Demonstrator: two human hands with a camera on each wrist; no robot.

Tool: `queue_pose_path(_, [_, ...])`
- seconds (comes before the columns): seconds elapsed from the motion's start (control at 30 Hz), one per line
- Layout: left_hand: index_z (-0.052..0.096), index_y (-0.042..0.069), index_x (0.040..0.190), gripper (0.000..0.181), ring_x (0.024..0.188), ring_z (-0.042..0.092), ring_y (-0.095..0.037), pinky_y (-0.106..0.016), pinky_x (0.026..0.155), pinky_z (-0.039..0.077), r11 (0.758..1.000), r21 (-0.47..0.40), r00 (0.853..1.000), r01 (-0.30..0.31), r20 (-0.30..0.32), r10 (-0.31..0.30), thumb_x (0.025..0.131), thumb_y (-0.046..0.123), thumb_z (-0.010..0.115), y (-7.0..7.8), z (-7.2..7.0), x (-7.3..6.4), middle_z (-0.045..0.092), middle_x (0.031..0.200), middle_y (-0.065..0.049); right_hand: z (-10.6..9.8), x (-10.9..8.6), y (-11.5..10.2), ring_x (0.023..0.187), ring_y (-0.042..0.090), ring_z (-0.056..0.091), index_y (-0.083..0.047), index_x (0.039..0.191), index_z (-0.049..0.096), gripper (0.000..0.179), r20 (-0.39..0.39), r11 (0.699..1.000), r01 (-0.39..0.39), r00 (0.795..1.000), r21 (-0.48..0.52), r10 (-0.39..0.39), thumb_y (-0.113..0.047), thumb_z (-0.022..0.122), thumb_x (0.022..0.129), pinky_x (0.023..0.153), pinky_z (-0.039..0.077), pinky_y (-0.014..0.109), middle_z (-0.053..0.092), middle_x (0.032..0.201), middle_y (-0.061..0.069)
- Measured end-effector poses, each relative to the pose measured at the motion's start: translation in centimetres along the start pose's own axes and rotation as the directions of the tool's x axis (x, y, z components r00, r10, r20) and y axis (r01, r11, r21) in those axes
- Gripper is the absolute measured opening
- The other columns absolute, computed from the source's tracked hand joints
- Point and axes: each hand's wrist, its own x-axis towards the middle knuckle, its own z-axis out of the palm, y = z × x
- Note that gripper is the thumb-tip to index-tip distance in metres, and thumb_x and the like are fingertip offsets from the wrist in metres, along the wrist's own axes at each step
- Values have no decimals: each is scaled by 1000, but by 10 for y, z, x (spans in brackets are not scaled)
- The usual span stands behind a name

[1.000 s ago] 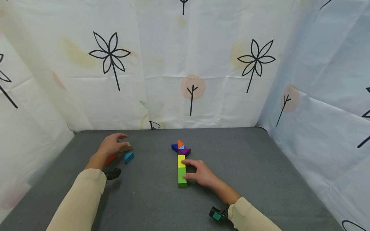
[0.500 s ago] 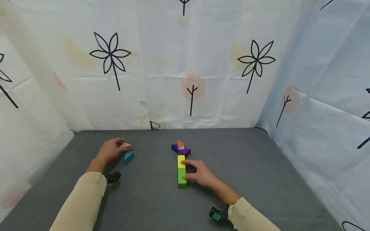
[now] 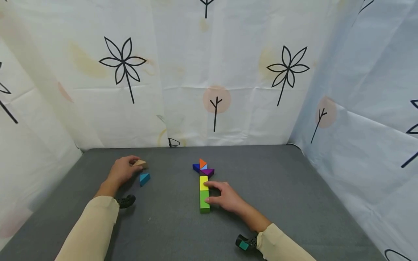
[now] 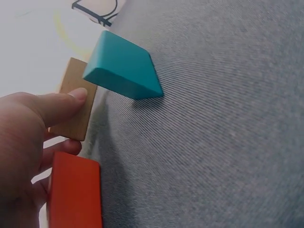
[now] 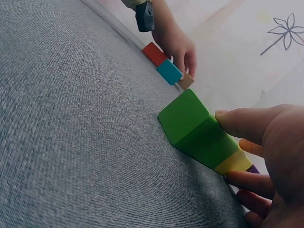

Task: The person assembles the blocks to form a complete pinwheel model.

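Note:
My left hand (image 3: pixel 121 169) pinches a plain wooden triangular block (image 3: pixel 140 164) at the left of the table, its thumb lying on the block's face (image 4: pixel 78 114) in the left wrist view. Beside it stands a blue triangular block (image 3: pixel 144 179). A red block (image 4: pixel 76 190) sits below the left fingers in the left wrist view, hidden in the head view. My right hand (image 3: pixel 226 197) rests its thumb on a green block (image 3: pixel 204 200) and its index finger on the yellow block (image 3: pixel 203 181) ahead of it, fingers loosely extended.
Beyond the yellow block, a purple triangle (image 3: pixel 207 172), a dark blue triangle (image 3: pixel 196 167), a light blue triangle (image 3: pixel 204 167) and an orange triangle (image 3: pixel 202 163) lie grouped. The grey table (image 3: pixel 176 232) ends at a patterned cloth (image 3: pixel 183 108) behind.
My left hand has lowered from above the wooden block and now pinches it, covering the red block in the head view. The right hand has stayed on the green and yellow blocks.

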Motion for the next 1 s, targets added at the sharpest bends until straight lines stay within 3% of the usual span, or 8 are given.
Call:
queue_pose_path(0.43, [56, 6, 133, 44, 102, 57, -37, -50, 78, 48, 997, 13, 996, -77, -40, 77, 95, 26, 65, 21, -3, 4, 58, 124, -22, -1, 0, 1, 126, 30, 41, -11, 135, 58, 51, 5, 1000, -15, 1000, 2, 15, -25, 74, 88, 102, 32, 54, 55, 138, 5])
queue_pose_path(0.67, [57, 4, 132, 43, 100, 59, -37, -51, 78, 47, 990, 66, 988, -124, -81, 129, 94, 23, 67, 39, -1, 8, 61, 120, -22, -1, 2, 0, 128, 31, 41, -10, 136, 58, 52, 3, 1000, -7, 1000, 1, 7, -23, 74, 88, 104, 31, 55, 55, 138, 6])
queue_pose_path(1.0, [59, 3, 130, 42, 98, 60, -36, -51, 78, 48, 986, 57, 982, -156, -103, 161, 93, 22, 68, 70, 8, 5, 62, 119, -21, -1, 1, 1, 128, 31, 42, -10, 136, 58, 53, 13, 1000, -5, 1000, -2, 5, -24, 74, 88, 104, 31, 55, 55, 138, 6])
